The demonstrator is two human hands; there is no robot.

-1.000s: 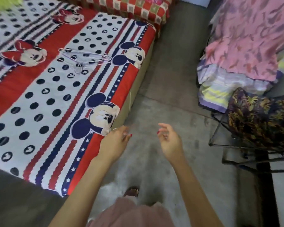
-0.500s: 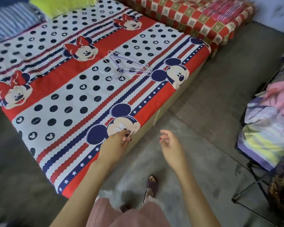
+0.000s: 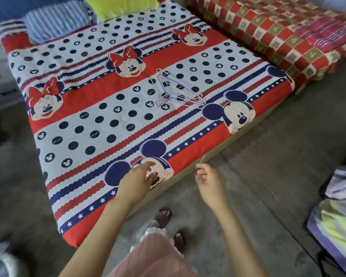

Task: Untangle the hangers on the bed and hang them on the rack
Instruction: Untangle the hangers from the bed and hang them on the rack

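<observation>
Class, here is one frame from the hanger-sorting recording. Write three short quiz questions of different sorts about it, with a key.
1. True or false: the left hand grips the hangers.
2. The hangers lie on: A) the floor, B) the bed, C) the checked blanket.
3. Fill in: the green pillow lies at the ____ of the bed.

Key
1. False; both it and the right hand are empty.
2. B.
3. Head.
</observation>
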